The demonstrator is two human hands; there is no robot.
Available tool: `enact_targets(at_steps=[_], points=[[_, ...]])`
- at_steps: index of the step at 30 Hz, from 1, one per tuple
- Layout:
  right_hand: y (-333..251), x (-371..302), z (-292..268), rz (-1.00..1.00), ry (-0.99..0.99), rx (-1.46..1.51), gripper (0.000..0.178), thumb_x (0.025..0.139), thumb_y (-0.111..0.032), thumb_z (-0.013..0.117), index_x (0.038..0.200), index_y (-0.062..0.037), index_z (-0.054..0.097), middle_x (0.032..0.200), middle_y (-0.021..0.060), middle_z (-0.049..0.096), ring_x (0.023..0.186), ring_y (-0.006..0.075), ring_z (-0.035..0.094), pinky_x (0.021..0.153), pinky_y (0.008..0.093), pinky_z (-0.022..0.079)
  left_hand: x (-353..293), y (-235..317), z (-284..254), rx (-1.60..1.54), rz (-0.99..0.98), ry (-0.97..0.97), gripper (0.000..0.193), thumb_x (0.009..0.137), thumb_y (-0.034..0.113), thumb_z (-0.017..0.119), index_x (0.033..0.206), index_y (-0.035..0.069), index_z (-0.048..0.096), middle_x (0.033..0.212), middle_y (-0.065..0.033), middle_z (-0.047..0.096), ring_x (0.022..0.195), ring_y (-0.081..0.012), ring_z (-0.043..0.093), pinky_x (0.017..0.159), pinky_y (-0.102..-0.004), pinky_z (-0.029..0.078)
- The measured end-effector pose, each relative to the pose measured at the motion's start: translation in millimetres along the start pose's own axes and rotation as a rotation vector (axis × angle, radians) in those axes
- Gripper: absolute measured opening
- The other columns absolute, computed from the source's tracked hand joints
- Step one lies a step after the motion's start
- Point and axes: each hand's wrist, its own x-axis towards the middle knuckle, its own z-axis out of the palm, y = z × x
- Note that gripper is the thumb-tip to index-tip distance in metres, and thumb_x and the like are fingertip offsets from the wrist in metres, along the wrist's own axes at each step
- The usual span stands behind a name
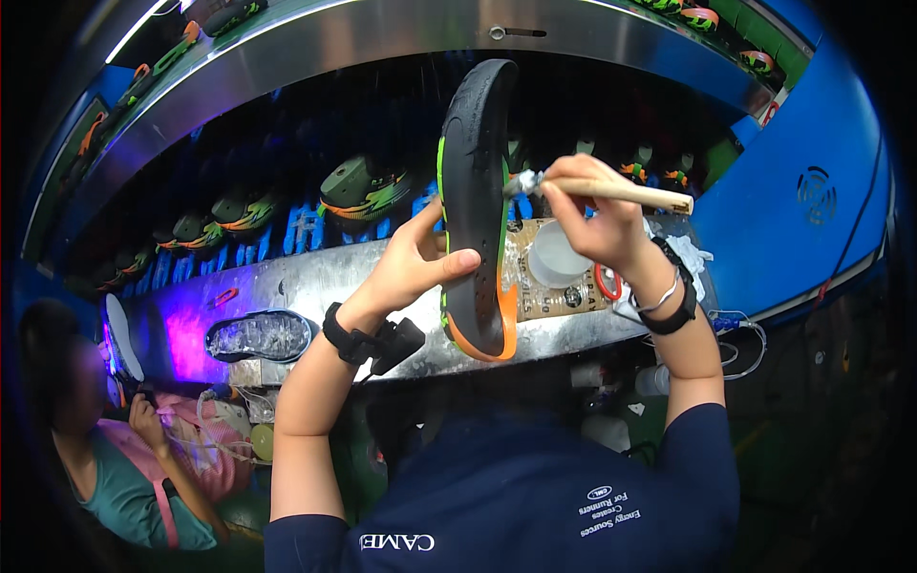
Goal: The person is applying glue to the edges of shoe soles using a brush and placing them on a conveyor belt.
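Black with green and orange edging, a shoe sole [475,181] is held lengthwise, in mid-picture, above a metal bench [287,282]. The left hand [411,267] clasps its left side, thumb pressed on the dark face, fingers behind. The right hand [594,205] pinches a wooden-handled brush [635,195], its pale, clotted tip at the sole's right edge and seemingly touching it.

Because only the left hand supports the sole, a hard push from the brush could twist it loose. A heavily loaded tip might smear past the dark face onto the coloured edging. The right hand hovers near a cup [559,272], so a dropped wrist could tip it.

That cup, whitish and translucent, stands upright on cardboard [573,302]; whether it holds anything cannot be made out. Farther left on the bench, what looks like a dark oval tray [237,359] contains crumpled clear film [258,336].
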Motion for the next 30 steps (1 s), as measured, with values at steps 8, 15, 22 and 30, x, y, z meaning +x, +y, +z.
enact_targets(at_steps=[8,15,22,30], points=[[8,5,-4,-0.107,0.051,-0.056,0.006,0.071,0.004,0.059,0.076,0.0021,0.057,0.077,0.0082,0.057,0.055,0.0132,0.05,0.046,0.021,0.039,-3,-6,4,-0.037,-0.033,-0.02,0.064,0.075,0.02,0.065,0.126,0.001,0.03,0.101,-0.0096,0.053,0.085,-0.0119,0.053,0.071,-0.0231,0.045],[4,-22,2,-0.158,0.022,-0.023,0.008,0.069,0.004,0.06,0.076,0.0024,0.058,0.077,0.0117,0.057,0.061,0.0213,0.055,0.052,0.0263,0.044,7,5,9,0.05,0.047,0.037,0.064,0.075,0.018,0.065,0.126,0.003,0.029,0.096,-0.0073,0.055,0.077,-0.0099,0.054,0.065,-0.0208,0.044],[-14,-56,4,-0.098,-0.076,0.12,0.01,0.065,0.004,0.062,0.074,0.0023,0.057,0.076,0.0118,0.057,0.062,0.0243,0.057,0.052,0.0295,0.046,16,13,9,0.16,0.05,0.07,0.068,0.074,0.018,0.066,0.129,0.004,0.027,0.096,-0.0093,0.056,0.08,-0.013,0.056,0.069,-0.0239,0.046],[-21,-71,-18,0.178,-0.306,0.404,0.008,0.07,0.002,0.06,0.077,0.001,0.057,0.071,0.0072,0.056,0.054,0.0157,0.052,0.048,0.0246,0.041,30,21,23,0.25,0.021,0.013,0.071,0.073,0.015,0.066,0.13,0.004,0.026,0.101,-0.0105,0.055,0.084,-0.0129,0.056,0.074,-0.0254,0.045]])
